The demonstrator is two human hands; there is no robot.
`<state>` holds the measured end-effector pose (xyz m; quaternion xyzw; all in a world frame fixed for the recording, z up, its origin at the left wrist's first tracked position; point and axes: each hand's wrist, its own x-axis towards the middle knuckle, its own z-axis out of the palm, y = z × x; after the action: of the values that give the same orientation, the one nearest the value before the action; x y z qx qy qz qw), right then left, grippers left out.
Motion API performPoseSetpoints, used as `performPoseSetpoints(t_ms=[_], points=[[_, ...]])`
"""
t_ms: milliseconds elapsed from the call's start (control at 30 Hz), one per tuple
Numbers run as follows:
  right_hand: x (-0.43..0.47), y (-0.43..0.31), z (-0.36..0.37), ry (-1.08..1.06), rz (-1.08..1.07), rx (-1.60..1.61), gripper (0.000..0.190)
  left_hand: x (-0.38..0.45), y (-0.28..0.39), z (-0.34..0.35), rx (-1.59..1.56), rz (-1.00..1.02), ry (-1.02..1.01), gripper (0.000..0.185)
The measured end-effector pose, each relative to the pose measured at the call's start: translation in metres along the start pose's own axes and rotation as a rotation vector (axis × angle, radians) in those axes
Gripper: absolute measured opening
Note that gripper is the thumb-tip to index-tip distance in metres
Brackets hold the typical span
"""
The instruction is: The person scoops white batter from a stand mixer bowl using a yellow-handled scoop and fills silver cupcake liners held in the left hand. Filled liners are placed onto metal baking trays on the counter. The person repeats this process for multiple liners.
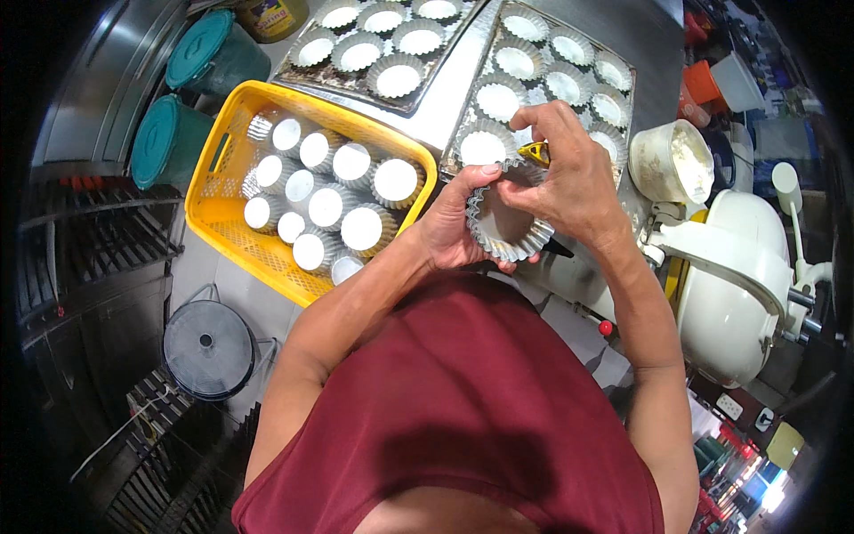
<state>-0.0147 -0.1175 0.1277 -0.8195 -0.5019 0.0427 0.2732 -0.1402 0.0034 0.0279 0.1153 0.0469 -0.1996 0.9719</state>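
Note:
My left hand grips a fluted metal baking mould, seemingly a stack of several nested ones, from its left side and underneath. My right hand holds a small yellow tool, whose kind I cannot tell, between its fingers, with the thumb at the mould's inside. Beyond the hands, a dark baking tray carries rows of fluted moulds with white round bottoms. A second such tray lies at the upper middle. To the left, a yellow plastic crate holds many stacked moulds with white round bottoms.
A white tub with pale contents and a large white stand mixer are at the right. Teal lidded bins stand at the upper left. A round grey-topped stool is on the floor, near dark metal racks.

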Motion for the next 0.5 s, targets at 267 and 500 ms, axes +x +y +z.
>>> performPoseSetpoints(t_ms=[267, 500], points=[[-0.012, 0.012, -0.012, -0.033, -0.012, -0.053, 0.071, 0.010, -0.016, 0.011, -0.006, -0.105, 0.064, 0.071], [-0.021, 0.021, -0.014, -0.088, -0.037, -0.031, 0.071, 0.020, -0.017, 0.016, -0.047, -0.182, 0.052, 0.069]])
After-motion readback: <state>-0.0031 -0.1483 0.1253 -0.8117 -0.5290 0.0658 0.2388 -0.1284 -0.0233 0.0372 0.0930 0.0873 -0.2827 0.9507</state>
